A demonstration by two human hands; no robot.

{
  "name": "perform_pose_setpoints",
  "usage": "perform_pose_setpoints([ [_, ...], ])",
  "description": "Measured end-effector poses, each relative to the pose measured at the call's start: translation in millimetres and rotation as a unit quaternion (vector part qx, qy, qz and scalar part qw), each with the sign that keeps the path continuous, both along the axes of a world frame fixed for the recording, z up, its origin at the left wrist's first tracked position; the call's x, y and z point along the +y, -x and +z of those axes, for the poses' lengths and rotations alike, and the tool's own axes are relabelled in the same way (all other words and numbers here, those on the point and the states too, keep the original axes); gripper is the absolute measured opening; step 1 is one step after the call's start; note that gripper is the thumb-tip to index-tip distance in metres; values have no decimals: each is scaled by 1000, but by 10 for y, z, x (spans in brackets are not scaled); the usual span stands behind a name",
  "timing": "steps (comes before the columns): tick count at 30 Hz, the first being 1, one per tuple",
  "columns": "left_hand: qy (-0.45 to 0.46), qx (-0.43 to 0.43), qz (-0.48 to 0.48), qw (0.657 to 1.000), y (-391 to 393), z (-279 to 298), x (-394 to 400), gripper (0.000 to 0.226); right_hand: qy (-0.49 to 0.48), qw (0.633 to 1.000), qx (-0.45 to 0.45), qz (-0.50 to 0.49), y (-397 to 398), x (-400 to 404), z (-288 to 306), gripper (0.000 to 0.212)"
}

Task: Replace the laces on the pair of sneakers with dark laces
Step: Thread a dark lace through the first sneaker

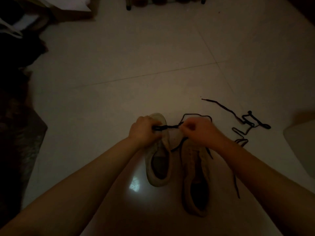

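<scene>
Two pale sneakers stand side by side on the tiled floor, toes away from me. My left hand (144, 132) grips the front of the left sneaker (158, 160) and the end of a dark lace (167, 126). That lace runs taut to my right hand (199, 132), which pinches it above the toe of the right sneaker (196, 176). Loose dark lace ends trail down both sides of the right sneaker. A second dark lace (247, 120) lies tangled on the floor to the right.
The pale tiled floor (136, 57) stretches ahead. Dark cloth or a rug (18, 133) lies along the left edge. Furniture legs (128, 5) stand at the top. A pale rounded object (301, 145) sits at the right edge.
</scene>
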State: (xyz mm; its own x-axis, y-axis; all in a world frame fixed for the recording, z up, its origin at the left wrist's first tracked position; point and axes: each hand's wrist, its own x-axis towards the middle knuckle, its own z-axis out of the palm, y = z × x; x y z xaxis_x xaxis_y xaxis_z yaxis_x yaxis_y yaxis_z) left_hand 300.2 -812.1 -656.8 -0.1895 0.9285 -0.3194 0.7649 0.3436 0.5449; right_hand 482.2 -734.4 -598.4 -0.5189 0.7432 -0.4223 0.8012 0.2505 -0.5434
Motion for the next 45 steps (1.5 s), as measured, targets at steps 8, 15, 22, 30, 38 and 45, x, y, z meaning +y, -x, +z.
perform_pose_setpoints([
  [8,-45,93,31,994,-5,-112,-66,17,353,867,154,-314,307,-142,-531,8],
  [15,-42,40,62,996,-103,-160,-39,16,279,878,224,-317,480,-44,-559,15],
  [22,-47,-268,233,934,-70,81,99,24,75,991,108,31,474,-33,-599,39],
  [30,-60,-125,376,916,132,35,83,59,-52,987,-99,114,317,-51,-508,28],
  [38,-121,80,-121,982,-198,-124,-229,40,116,984,-20,130,313,-74,-259,27],
  [45,-192,-9,1,981,29,48,-243,33,118,983,31,135,88,106,107,23],
])
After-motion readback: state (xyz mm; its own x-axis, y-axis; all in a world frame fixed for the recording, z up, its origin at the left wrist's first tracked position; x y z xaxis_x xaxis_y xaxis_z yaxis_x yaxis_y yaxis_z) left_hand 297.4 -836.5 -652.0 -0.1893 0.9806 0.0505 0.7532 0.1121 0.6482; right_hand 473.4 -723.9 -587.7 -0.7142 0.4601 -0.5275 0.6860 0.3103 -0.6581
